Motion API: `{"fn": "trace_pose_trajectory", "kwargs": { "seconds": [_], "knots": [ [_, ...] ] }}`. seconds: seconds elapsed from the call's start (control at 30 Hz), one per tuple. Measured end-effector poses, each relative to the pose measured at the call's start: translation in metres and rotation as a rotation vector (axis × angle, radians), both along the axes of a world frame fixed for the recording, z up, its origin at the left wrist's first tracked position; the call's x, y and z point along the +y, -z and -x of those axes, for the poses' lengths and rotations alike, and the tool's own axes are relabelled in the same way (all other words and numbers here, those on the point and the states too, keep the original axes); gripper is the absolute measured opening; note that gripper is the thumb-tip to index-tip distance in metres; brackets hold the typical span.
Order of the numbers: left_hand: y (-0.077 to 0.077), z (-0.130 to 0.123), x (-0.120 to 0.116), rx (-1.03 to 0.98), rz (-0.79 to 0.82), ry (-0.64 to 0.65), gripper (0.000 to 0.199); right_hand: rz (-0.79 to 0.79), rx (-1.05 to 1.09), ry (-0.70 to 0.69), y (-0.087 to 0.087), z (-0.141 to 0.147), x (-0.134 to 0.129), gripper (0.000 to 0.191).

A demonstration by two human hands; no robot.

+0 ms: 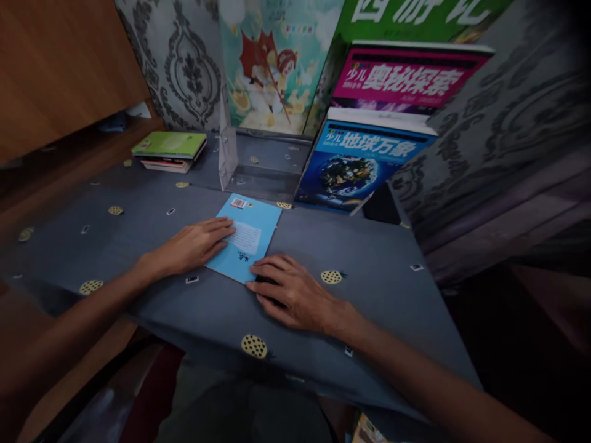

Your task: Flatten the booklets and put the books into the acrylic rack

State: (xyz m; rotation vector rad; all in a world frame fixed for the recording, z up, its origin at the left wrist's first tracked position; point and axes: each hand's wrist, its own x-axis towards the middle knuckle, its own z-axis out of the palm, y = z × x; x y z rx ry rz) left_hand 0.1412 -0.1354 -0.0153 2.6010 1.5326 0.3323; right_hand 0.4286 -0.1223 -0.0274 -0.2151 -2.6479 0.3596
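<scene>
Up at the back of the gray cloth counter (378, 326), a blue book with the Earth on it (351, 166) and a pink book (401, 80) lean up, and a small stack of books (168, 147) lies off to the left. A thin blue booklet (249, 237) lies flat on the cloth, near the front. My left hand (194, 246) rests on its left edge, and my right hand (290, 292) sits at its low corner. Both grips are open and flat, not pinching. I seem to be keeping the booklet in place. To lift it, I would need fingers under an edge.
</scene>
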Motion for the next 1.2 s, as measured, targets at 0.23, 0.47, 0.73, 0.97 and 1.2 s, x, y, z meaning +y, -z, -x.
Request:
{"fn": "trace_pose_trajectory", "kwargs": {
  "seconds": [0.23, 0.47, 0.73, 0.97, 1.2],
  "knots": [
    [0.012, 0.01, 0.031, 0.016, -0.018, -0.206, 0.055, 0.084, -0.054, 0.124, 0.004, 0.001, 0.016, 0.03],
    [0.007, 0.018, 0.028, -0.02, -0.049, -0.161, 0.048, 0.1, -0.195, 0.431, 0.017, 0.014, 0.087, 0.046],
    [-0.012, 0.029, 0.001, 0.025, 0.002, 0.124, 0.044, 0.098, -0.108, 0.422, 0.023, 0.018, 0.111, 0.052],
    [-0.027, -0.001, -0.028, 0.304, -0.13, 0.379, 0.041, 0.105, -0.107, 0.364, 0.024, -0.006, 0.075, 0.052],
    [-0.039, -0.027, -0.039, 0.267, -0.17, 0.578, 0.04, 0.093, -0.107, 0.343, 0.022, -0.025, 0.04, 0.052]
  ]
}}
